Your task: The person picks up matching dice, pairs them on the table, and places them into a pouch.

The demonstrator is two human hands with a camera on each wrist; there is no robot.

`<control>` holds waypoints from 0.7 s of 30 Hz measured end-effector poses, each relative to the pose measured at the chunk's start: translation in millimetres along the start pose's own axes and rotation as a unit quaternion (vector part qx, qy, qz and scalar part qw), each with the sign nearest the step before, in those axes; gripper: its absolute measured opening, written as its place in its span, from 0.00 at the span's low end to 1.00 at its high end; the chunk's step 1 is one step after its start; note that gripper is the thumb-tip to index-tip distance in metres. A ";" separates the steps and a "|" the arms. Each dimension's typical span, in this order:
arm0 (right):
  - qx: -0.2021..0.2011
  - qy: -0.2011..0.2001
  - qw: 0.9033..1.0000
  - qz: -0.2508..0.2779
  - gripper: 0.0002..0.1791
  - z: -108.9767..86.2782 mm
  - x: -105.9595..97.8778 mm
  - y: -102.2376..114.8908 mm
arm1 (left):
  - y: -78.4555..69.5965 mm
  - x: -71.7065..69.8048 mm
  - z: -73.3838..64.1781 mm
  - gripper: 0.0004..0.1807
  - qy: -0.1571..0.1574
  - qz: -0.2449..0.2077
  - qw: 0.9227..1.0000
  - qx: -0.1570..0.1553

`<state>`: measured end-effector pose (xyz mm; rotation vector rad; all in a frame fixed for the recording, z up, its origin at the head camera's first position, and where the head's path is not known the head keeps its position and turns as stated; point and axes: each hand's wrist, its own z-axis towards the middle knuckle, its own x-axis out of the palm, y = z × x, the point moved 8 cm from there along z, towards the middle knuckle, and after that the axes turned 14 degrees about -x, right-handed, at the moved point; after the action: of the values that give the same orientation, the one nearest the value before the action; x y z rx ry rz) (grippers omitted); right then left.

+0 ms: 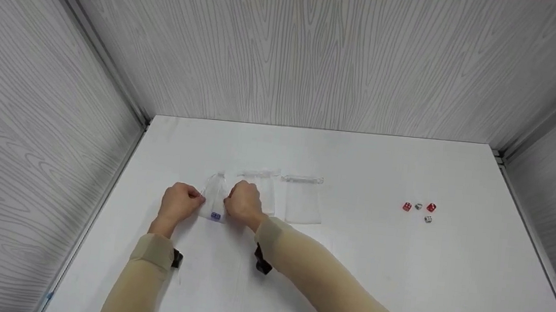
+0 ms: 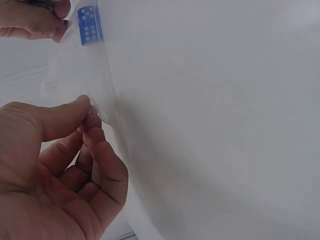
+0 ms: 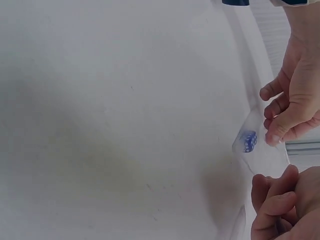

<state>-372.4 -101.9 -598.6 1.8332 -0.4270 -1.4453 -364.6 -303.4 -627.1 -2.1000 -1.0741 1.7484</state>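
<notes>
A small sheer white drawstring pouch (image 1: 212, 198) lies on the white table, its top gathered to a narrow neck at the far end. Blue dice (image 1: 215, 216) show through the fabric at its near end; whether there are one or two is hard to tell. My left hand (image 1: 181, 202) pinches the pouch's left edge between thumb and fingertips, seen closely in the left wrist view beside the blue dice (image 2: 90, 26). On the opposite edge, the curled fingers of my right hand (image 1: 244, 201) pinch the fabric. That grip is partly hidden in the right wrist view.
Two more sheer pouches lie flat to the right: one partly behind my right hand (image 1: 267, 195), the other beside it (image 1: 304, 202). Farther right sit two red dice (image 1: 407, 206) and two whitish dice (image 1: 428, 219). Wood-grain panels (image 1: 288, 50) wall the table's back and sides.
</notes>
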 end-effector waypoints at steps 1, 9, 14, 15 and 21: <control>0.002 0.000 1.000 -0.005 0.08 2.0 0.7 0.4 | 4.9 2.0 8.9 0.11 -0.003 0.000 1.000 -0.002; -0.004 0.011 1.000 -0.019 0.10 8.7 3.3 4.9 | 19.6 9.5 41.2 0.13 -0.003 0.002 0.999 -0.032; -0.035 0.008 0.999 -0.016 0.16 5.6 -5.0 11.2 | 2.9 -7.6 21.6 0.14 -0.017 -0.005 0.999 -0.042; -0.040 0.006 0.999 -0.018 0.18 4.8 -7.1 12.2 | -0.7 -10.9 16.9 0.15 -0.021 -0.005 0.999 -0.040; -0.078 -0.007 0.996 -0.047 0.24 -1.2 -25.3 15.3 | -13.9 -25.3 -8.0 0.17 -0.033 -0.003 0.999 -0.040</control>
<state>-376.2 -94.9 -570.1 1.7393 -0.2304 -1.5129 -363.6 -307.4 -597.4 -2.0964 -1.1864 1.8131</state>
